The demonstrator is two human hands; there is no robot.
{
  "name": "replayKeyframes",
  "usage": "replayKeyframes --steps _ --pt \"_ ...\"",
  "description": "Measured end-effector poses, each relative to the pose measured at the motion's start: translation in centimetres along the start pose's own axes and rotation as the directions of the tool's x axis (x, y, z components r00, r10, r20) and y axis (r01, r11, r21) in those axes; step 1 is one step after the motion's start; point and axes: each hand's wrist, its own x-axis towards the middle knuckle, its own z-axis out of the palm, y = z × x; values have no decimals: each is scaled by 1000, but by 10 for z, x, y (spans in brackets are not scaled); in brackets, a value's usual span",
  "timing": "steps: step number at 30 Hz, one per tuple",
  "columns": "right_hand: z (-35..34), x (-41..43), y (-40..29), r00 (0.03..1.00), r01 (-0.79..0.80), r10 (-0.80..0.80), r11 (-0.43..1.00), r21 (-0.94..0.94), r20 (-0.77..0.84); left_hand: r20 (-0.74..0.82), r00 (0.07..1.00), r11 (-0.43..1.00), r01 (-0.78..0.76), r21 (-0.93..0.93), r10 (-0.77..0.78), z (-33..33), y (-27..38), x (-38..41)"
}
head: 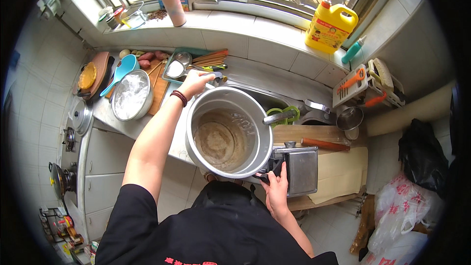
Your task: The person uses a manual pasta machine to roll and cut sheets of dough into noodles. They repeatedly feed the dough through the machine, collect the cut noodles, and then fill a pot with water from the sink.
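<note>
A deep aluminium pot (226,140) stands before me, tilted towards me, with shallow, cloudy water (217,140) over its stained bottom. My left hand (195,82) is closed at the far left rim, by a grey handle-like part. Its exact grip is partly hidden. Low on the right side, my right hand (276,187) holds the pot's black handle (266,176). A metal faucet spout (281,116) reaches over the right rim. Behind the pot lies a steel sink (250,94) with a green plastic item (276,112) in it.
Close on the right are a boxy metal appliance (302,171), a rolling pin (325,144) and pale sheets, seemingly dough (342,173), on a wooden board. Leftwards sit a plastic-lined metal bowl (132,95), a blue ladle (125,68) and a tray (176,53) of utensils. A yellow jug (329,29) stands on the sill.
</note>
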Motion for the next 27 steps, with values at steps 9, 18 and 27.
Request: replayKeyframes --steps 9,18,27 --pt "12 -16 -12 991 -112 115 992 -58 61 -79 997 998 -23 -58 19 -33 -11 -42" --pt "91 -56 -15 946 216 -118 925 -314 302 -409 908 917 -84 -390 -90 -151 -71 -189" --pt "254 -99 26 786 506 -237 776 -375 572 -601 778 807 -230 -544 -183 -292 -164 -366"
